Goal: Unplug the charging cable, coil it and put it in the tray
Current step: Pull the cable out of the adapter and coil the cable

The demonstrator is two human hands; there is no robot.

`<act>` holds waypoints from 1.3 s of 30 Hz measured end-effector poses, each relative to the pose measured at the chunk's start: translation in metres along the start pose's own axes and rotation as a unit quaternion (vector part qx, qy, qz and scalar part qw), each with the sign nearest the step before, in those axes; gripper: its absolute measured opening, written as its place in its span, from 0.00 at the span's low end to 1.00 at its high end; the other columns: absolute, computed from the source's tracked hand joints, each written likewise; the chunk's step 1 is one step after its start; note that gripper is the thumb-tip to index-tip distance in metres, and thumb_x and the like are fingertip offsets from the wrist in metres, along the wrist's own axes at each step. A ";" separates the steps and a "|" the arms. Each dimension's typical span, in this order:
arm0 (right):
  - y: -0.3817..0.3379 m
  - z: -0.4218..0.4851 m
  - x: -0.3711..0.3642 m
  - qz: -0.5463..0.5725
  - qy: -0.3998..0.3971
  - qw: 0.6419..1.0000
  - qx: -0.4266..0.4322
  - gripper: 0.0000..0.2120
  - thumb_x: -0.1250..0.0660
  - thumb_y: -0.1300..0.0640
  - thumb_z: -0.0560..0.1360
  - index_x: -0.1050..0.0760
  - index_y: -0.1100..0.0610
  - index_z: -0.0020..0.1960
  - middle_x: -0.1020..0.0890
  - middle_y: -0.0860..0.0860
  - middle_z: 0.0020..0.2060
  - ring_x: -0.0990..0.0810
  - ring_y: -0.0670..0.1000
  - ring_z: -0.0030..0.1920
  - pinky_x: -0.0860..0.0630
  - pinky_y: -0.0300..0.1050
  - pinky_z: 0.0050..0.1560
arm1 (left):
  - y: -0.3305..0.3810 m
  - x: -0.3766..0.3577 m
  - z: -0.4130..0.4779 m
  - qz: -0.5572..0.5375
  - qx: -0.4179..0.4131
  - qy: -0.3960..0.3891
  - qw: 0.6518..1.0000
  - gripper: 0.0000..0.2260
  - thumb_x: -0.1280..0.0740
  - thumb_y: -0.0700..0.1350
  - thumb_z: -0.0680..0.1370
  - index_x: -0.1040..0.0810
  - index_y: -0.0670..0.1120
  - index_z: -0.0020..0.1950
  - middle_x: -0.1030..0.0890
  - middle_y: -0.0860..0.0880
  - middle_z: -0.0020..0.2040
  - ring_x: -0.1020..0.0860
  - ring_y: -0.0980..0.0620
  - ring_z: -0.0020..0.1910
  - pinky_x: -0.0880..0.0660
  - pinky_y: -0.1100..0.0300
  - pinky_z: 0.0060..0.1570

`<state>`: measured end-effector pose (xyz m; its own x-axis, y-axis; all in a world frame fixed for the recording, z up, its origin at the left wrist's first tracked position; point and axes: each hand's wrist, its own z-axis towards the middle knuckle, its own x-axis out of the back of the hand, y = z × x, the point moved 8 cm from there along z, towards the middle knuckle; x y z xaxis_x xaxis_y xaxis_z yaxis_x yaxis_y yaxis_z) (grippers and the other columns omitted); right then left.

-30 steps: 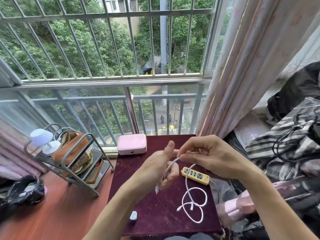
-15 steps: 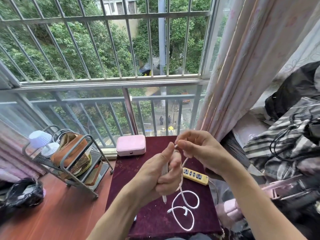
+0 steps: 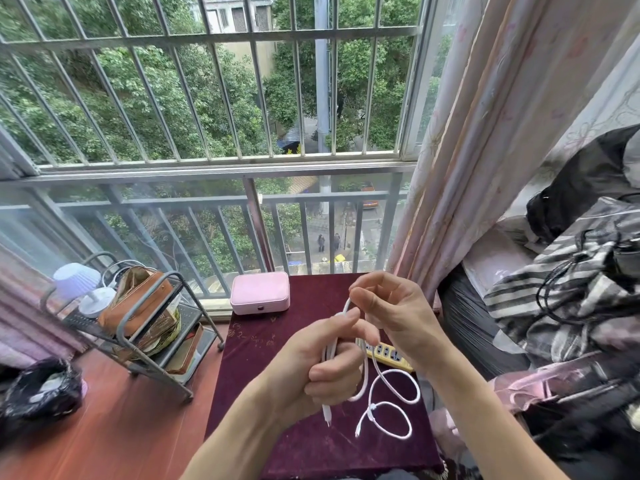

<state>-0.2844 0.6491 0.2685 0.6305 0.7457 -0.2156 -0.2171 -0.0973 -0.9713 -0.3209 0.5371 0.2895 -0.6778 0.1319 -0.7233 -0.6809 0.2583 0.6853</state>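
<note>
A thin white charging cable (image 3: 394, 389) is held above a dark red table (image 3: 263, 348). My left hand (image 3: 322, 365) is closed around a folded length of it, one plug end hanging below the fist. My right hand (image 3: 394, 310) pinches the cable's top bend just above the left thumb. The loose remainder lies in two loops on the cloth at the right. A yellow power strip (image 3: 388, 355) lies behind the hands, partly hidden. A pink closed box (image 3: 259, 296) stands at the table's far edge; no tray is plainly visible.
A metal rack (image 3: 152, 344) with a brown bag and a small lamp stands on the floor at the left. A black bag (image 3: 38, 393) lies at the far left. Curtain, striped clothing and black cords crowd the right side. Window bars run behind the table.
My left fist has taken in more folded cable and moved nearer. The right hand has shifted right along the bend. The loops on the table have been drawn closer and smaller.
</note>
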 end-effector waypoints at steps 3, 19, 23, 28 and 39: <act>0.007 -0.002 -0.001 0.030 0.015 0.999 -0.018 0.20 0.19 0.39 0.68 0.13 0.54 0.49 0.24 0.64 0.38 0.32 0.59 0.38 0.35 0.52 0.39 | 0.011 -0.004 0.001 -0.051 -0.045 -0.020 0.997 0.11 0.35 0.48 0.82 0.22 0.40 0.49 0.41 0.53 0.21 0.44 0.56 0.16 0.48 0.64 0.17; 0.049 -0.041 -0.037 -0.342 -0.070 0.937 -0.014 0.10 0.38 0.45 0.86 0.17 0.39 0.57 0.29 0.41 0.27 0.33 0.42 0.27 0.37 0.36 0.29 | 0.068 0.033 -0.005 -0.099 -0.219 0.108 0.965 0.08 0.35 0.40 0.80 0.24 0.40 0.58 0.33 0.53 0.24 0.35 0.58 0.18 0.35 0.66 0.18; 0.043 -0.054 -0.047 -0.495 -0.148 0.856 -0.016 0.14 0.37 0.42 0.84 0.24 0.40 0.69 0.13 0.37 0.53 0.16 0.39 0.51 0.20 0.40 0.52 | 0.073 0.057 -0.008 -0.021 -0.218 0.230 0.948 0.12 0.42 0.42 0.83 0.24 0.40 0.61 0.32 0.52 0.27 0.33 0.57 0.20 0.36 0.62 0.31; 0.022 -0.060 -0.049 -0.541 -0.200 0.817 0.008 0.15 0.38 0.42 0.84 0.27 0.37 0.71 0.16 0.42 0.53 0.19 0.42 0.54 0.22 0.45 0.56 | 0.072 0.071 -0.009 0.039 -0.179 0.277 0.943 0.12 0.43 0.44 0.85 0.24 0.40 0.62 0.23 0.47 0.35 0.28 0.53 0.28 0.30 0.65 0.26; -0.057 -0.038 -0.034 -0.571 -0.139 0.802 0.111 0.05 0.28 0.45 0.80 0.15 0.43 0.54 0.24 0.36 0.41 0.27 0.36 0.36 0.32 0.29 0.39 | 0.044 0.073 0.005 0.191 -0.069 0.245 0.948 0.14 0.41 0.42 0.86 0.27 0.37 0.68 0.18 0.42 0.41 0.21 0.50 0.34 0.21 0.60 0.34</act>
<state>-0.2651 0.6037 0.3275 0.3288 0.3869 0.8615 0.2365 0.8494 -0.4718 -0.3986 0.5630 0.2667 -0.9067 -0.2780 -0.3172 -0.3671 0.1495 0.9181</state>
